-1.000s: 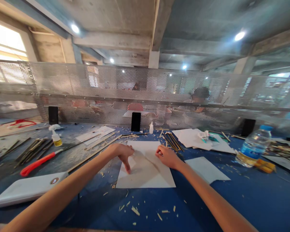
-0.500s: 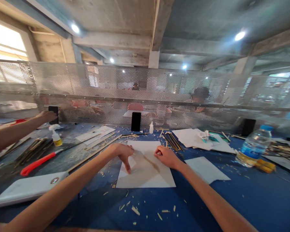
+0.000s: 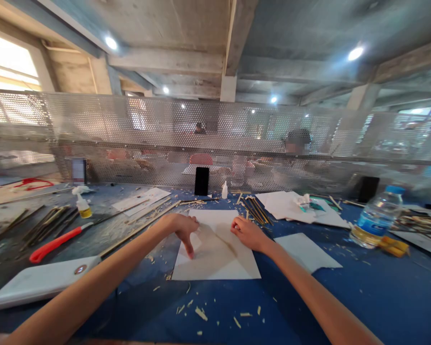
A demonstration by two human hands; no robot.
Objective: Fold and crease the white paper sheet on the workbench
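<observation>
A white sheet of paper [image 3: 215,269] lies on the blue table between my forearms. A thin brownish streak [image 3: 225,244] runs slantwise across its middle; I cannot tell whether it is a mark or a flat strip. My left hand [image 3: 184,230] rests at the sheet's left side, thumb and fingers apart, beside a small whiter patch [image 3: 196,241]. Over the right side, my right hand [image 3: 247,231] is closed with its fingers curled together. Whatever those fingers hold, if anything, is hidden. The streak's upper end lies left of this hand.
Dark sticks [image 3: 257,211] and a white glue bottle [image 3: 224,190] lie beyond the sheet. To the left are a red-handled knife [image 3: 57,243] and a white power bank [image 3: 39,282]. At right stands a water bottle [image 3: 377,218]. Wood shavings [image 3: 201,314] litter the front; a perforated metal screen [image 3: 151,160] closes the back.
Another person's arm at far left has drawn back from a phone, whose screen now looks lit. My right hand has shifted very slightly; my left has stayed put.
</observation>
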